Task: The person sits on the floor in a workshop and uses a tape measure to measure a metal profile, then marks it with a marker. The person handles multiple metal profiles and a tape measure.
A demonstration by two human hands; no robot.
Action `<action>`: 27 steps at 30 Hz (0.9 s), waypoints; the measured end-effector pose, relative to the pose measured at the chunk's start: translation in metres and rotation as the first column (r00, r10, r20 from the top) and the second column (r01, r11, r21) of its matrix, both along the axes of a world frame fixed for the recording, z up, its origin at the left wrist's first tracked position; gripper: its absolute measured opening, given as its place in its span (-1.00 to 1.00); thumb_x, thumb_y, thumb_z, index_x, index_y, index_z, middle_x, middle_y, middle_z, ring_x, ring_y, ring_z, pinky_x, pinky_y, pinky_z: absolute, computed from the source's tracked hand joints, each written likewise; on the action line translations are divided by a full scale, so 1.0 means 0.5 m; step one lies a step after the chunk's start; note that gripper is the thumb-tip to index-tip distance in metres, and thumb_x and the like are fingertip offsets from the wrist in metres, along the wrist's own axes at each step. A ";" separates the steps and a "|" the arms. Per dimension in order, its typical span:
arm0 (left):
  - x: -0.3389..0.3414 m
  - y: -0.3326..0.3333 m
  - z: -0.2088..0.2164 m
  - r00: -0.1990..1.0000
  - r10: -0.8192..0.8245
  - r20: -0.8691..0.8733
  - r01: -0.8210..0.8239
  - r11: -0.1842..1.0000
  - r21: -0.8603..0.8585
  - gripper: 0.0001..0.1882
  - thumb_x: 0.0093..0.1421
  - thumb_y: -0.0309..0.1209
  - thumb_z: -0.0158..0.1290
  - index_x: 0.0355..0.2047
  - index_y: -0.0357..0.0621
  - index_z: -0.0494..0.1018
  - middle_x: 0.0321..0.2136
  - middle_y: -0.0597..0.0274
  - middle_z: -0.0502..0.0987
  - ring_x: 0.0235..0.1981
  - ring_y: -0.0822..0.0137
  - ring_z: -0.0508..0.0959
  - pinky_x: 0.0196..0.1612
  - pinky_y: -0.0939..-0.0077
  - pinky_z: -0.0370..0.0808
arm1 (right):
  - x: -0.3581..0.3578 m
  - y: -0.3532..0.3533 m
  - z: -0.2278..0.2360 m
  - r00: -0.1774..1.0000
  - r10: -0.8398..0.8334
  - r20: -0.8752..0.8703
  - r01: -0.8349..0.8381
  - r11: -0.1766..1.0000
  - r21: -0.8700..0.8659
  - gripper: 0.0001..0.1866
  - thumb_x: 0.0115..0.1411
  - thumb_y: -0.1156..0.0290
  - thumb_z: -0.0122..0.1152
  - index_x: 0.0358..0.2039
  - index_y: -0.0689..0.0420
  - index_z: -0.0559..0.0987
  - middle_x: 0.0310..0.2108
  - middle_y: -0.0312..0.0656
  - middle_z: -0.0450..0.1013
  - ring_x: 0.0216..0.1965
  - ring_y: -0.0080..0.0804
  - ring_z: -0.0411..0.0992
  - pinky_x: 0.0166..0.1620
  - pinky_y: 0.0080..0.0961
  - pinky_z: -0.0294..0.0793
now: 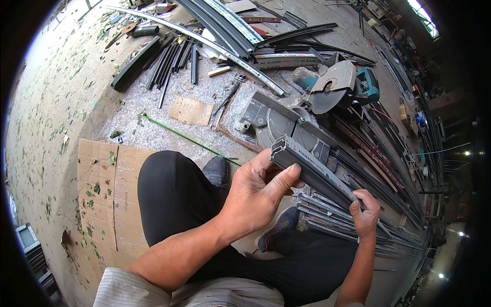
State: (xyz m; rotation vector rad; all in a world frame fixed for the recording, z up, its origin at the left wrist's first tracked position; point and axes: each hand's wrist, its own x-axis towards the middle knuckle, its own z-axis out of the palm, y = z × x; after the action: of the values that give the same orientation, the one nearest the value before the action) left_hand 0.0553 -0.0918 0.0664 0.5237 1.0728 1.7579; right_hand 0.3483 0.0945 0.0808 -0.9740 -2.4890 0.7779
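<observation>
A short length of dark grey metal profile (pixel 319 176) with a hollow, open cut end and a printed film strip along its top is held up before me, tilted down to the right. My left hand (pixel 255 189) is closed around it near the cut end, the thumb on its near side. At its other end my right hand (pixel 366 210) grips it, fingers over the top. Just beyond the profile stands a mitre saw (pixel 271 120), its grey base and fence on the ground. The saw's round blade (pixel 329 101) and teal handle (pixel 367 87) are up at the right.
Long dark profiles (pixel 220 28) lie piled behind the saw, and cut lengths (pixel 332 217) are stacked at my right. Metal shavings cover the floor. A thin green rod (pixel 189 138) and a cardboard scrap (pixel 190 110) lie ahead. Flattened cardboard (pixel 97 194) spreads at my left.
</observation>
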 end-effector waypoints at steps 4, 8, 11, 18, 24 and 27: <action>-0.001 -0.001 0.001 1.000 0.004 0.007 -0.004 1.000 0.003 -0.75 0.52 -0.28 0.16 0.05 -0.19 0.56 -0.23 0.33 0.67 -0.22 0.55 0.61 -0.16 0.58 0.57 | 0.002 0.001 -0.003 1.000 0.010 0.002 -0.010 1.000 0.005 -0.40 0.39 -0.09 0.38 -0.17 0.35 0.64 -0.32 -0.08 0.56 -0.29 -0.31 0.51 -0.17 -0.42 0.46; -0.001 -0.001 -0.004 0.999 0.041 0.003 -0.041 0.999 0.008 -0.78 0.51 -0.39 0.18 0.05 -0.24 0.57 -0.26 0.39 0.63 -0.26 0.62 0.50 -0.20 0.62 0.49 | -0.005 -0.001 0.001 1.000 0.019 0.012 -0.019 1.000 0.006 -0.41 0.39 -0.08 0.38 -0.17 0.35 0.64 -0.32 -0.08 0.56 -0.29 -0.31 0.52 -0.17 -0.42 0.47; -0.001 0.000 -0.002 0.998 0.056 -0.006 -0.056 0.998 -0.007 -0.77 0.50 -0.43 0.19 0.08 -0.26 0.54 -0.25 0.39 0.62 -0.26 0.62 0.49 -0.20 0.64 0.48 | -0.003 0.000 -0.003 1.000 0.016 0.008 -0.016 1.000 -0.006 -0.41 0.40 -0.08 0.37 -0.16 0.35 0.64 -0.31 -0.07 0.57 -0.29 -0.30 0.52 -0.17 -0.40 0.47; -0.001 0.001 0.005 0.983 0.182 -0.017 -0.181 0.982 0.043 -0.36 0.41 -0.46 0.29 0.42 -0.19 0.32 -0.14 0.30 0.66 -0.25 0.55 0.58 -0.14 0.59 0.58 | -0.010 -0.002 -0.004 0.999 0.038 0.001 -0.038 0.998 0.049 -0.42 0.40 -0.08 0.36 -0.16 0.33 0.64 -0.31 -0.05 0.58 -0.27 -0.25 0.55 -0.14 -0.37 0.49; -0.008 -0.005 -0.005 0.985 0.120 -0.121 -0.119 0.993 0.020 -0.29 0.41 -0.49 0.29 0.49 -0.10 0.27 -0.06 0.28 0.65 -0.21 0.57 0.59 -0.14 0.60 0.56 | -0.012 -0.003 -0.004 0.999 0.049 0.017 -0.050 0.997 0.057 -0.43 0.41 -0.08 0.35 -0.15 0.32 0.65 -0.28 -0.03 0.60 -0.25 -0.21 0.58 -0.12 -0.36 0.51; -0.004 -0.004 -0.011 0.980 0.140 -0.145 -0.137 0.990 0.027 -0.29 0.40 -0.50 0.29 0.49 -0.08 0.28 -0.06 0.30 0.65 -0.21 0.58 0.59 -0.14 0.60 0.56 | -0.012 -0.004 -0.004 0.999 0.046 0.027 -0.047 0.998 0.043 -0.43 0.41 -0.08 0.35 -0.14 0.31 0.65 -0.28 -0.03 0.61 -0.25 -0.21 0.58 -0.12 -0.35 0.51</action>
State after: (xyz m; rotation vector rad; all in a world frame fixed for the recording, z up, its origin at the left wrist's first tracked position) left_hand 0.0531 -0.0939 0.0607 0.6086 1.2230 1.8738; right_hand 0.3423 0.0926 0.0786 -0.9202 -2.5483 0.7257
